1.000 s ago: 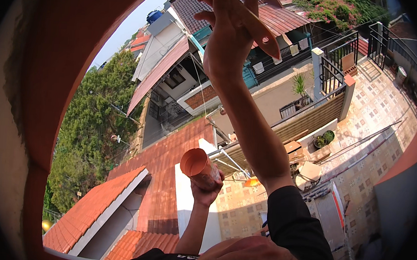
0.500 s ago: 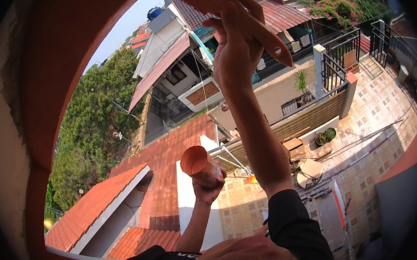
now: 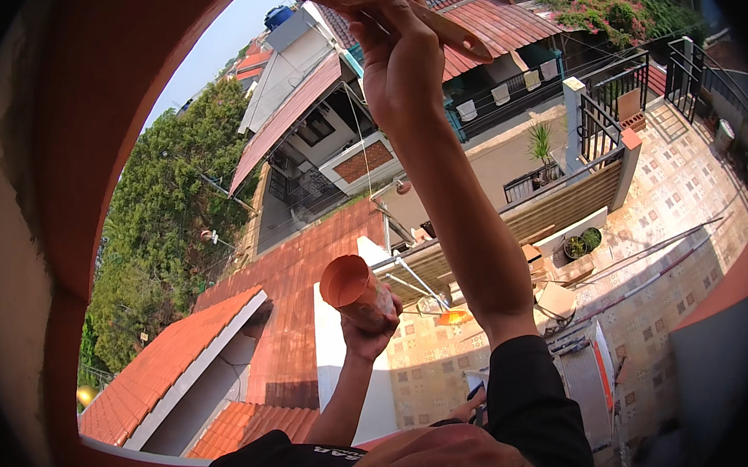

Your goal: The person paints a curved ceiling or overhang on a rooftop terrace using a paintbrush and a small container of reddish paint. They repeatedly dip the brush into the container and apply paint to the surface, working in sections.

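Note:
My right hand (image 3: 407,67) is raised at the top of the view, its fingers closed round a wide flat paintbrush (image 3: 457,36). The brush's handle, with a hole near its end, points right. Its reddish-brown head lies close to the reddish-brown painted arch (image 3: 86,127); whether the two touch I cannot tell. Lower down, my left hand (image 3: 369,335) is wrapped round a cup (image 3: 355,286) coated in orange-brown paint. The cup is tilted so that its mouth shows; how much paint is inside I cannot make out.
Far below lies a tiled yard (image 3: 672,181) with potted plants (image 3: 583,244), boxes and poles. A rust-red metal roof (image 3: 302,263) and an orange tiled roof (image 3: 178,363) are beneath me on the left. Part of another person (image 3: 468,407) shows down in the yard.
My right hand and the paintbrush have moved up and left, nearer the arch. My left hand and the cup have shifted very slightly left.

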